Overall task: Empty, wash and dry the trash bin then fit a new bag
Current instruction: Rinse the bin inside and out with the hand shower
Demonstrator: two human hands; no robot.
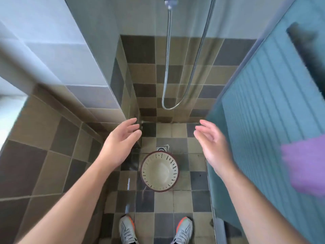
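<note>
The trash bin (159,171) stands upright on the tiled floor, seen from straight above. It is round, cream inside with dark slots around its wall and a dark red rim, and nothing lies in it. My left hand (121,140) hovers above and left of the bin, fingers apart, holding nothing. My right hand (212,144) hovers above and right of it, also open and bare. Both hands are well above the bin and touch nothing.
A metal shower hose (167,67) hangs in a loop on the far wall. A floor drain (162,148) sits just beyond the bin. A blue-green door (267,106) with a purple cloth (304,166) stands at the right. Tiled walls close in at the left. My shoes (127,229) are at the bottom.
</note>
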